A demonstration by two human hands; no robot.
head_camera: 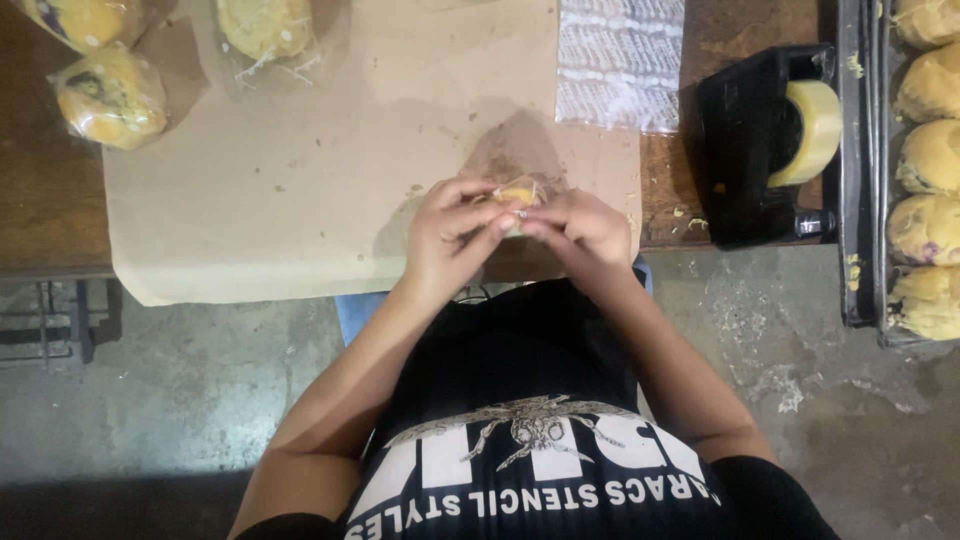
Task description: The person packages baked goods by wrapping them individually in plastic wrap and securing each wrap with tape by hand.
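My left hand [448, 238] and my right hand [580, 232] are pressed together over the near edge of a table covered with brown paper [300, 170]. Between the fingers sits a small yellow bun in a clear plastic bag [518, 193]; both hands grip it, and most of it is hidden by my fingers. The fingertips of both hands meet at the middle of the bag.
Wrapped yellow buns lie at the far left [108, 97] and top [266, 27]. A stack of clear patterned bags [620, 62] lies beyond my hands. A black tape dispenser [762, 140] stands to the right. A dark tray [858, 180] holds several unwrapped buns [930, 158].
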